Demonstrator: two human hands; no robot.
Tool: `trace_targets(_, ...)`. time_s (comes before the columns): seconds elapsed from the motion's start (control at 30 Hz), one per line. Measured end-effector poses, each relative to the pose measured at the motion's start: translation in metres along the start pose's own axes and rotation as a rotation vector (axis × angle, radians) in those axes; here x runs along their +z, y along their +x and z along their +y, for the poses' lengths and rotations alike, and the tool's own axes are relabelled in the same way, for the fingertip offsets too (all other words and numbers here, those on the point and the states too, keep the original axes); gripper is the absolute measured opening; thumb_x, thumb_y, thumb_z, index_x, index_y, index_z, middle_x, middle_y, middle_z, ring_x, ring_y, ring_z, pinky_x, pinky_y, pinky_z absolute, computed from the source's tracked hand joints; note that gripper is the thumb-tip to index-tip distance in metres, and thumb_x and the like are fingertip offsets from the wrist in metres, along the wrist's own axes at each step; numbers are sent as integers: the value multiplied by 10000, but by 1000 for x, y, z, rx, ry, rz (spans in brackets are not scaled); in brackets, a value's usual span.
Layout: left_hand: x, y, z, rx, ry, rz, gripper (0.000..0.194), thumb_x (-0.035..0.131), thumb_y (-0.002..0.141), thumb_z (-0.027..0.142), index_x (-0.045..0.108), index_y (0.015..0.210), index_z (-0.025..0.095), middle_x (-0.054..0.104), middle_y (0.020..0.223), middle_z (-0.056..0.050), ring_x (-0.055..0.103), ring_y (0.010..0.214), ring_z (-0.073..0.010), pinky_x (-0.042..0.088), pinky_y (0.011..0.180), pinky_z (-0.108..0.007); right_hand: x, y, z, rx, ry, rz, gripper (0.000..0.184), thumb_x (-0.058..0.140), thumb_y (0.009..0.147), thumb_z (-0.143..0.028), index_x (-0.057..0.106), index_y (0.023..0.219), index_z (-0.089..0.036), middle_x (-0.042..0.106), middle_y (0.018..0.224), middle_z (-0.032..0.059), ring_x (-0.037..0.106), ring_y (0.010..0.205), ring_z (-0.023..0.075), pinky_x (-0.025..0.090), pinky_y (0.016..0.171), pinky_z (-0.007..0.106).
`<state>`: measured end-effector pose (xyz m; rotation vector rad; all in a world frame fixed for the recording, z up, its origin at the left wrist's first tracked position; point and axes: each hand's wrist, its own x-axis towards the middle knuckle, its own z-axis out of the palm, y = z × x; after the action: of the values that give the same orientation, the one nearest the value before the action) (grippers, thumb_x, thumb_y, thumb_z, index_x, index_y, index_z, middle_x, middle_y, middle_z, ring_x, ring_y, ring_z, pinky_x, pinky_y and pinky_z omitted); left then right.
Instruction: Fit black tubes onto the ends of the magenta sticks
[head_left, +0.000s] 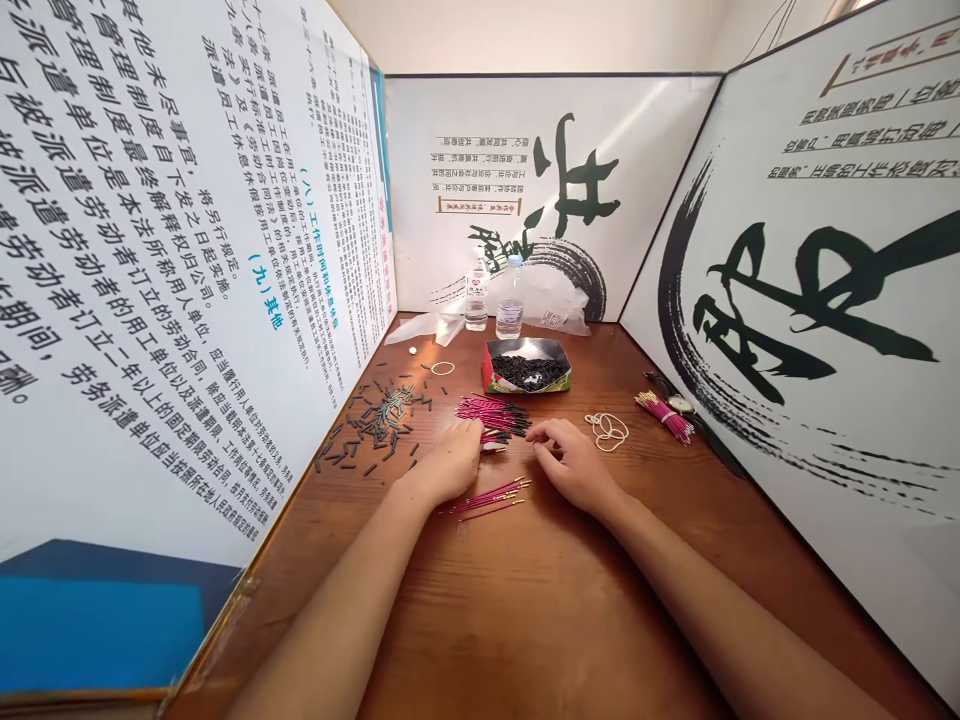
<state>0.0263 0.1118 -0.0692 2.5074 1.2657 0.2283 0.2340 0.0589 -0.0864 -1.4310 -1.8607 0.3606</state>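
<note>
My left hand (450,462) is closed, with a few thin magenta wires (493,437) with black ends sticking out past its fingertips. Facing it, my right hand (568,458) has its thumb and fingers apart, and nothing shows between them. Just beyond both hands lies a pile of magenta wires with black sleeves (491,412). Closer to me, below the left hand, some loose magenta wires with gold tips (495,494) lie on the wooden table (517,600). The left palm is hidden from view.
Many small black tubes (390,415) are scattered at left. Behind the wires stands an open box of black pieces (529,372). Rubber bands (607,432), a tied wire bundle (664,415) and a watch (681,402) lie at right. Two bottles (509,305) stand near the back panel (420,120).
</note>
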Motion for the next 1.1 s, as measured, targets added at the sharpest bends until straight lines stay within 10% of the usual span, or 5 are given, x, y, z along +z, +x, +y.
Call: trace_targets(1.1,-3,-5,-5,-98,-4,-48,137,498,798,258,610,864,214,705,945,-94,649,852,-256,433,690,-308,9,-1,1,-49,-49,-64,120,530,875,-189,648,897,-196,651,893,55,547,894,207,436,819,343)
